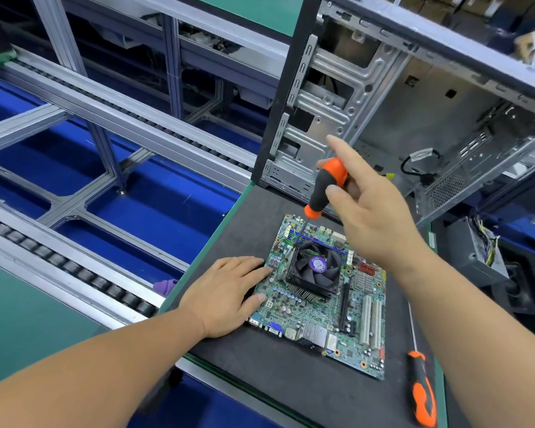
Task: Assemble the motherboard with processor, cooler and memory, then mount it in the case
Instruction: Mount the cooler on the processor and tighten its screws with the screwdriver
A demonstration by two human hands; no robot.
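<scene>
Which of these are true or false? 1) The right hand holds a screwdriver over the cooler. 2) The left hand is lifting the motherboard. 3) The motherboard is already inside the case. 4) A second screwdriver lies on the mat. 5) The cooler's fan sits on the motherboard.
1) True: the right hand grips an orange and black screwdriver, its tip at the far left corner of the cooler.
2) False: the left hand rests flat on the left edge of the motherboard, which lies on the mat.
3) False: the case stands open behind the board.
4) True: the second screwdriver lies right of the board.
5) True.
</scene>
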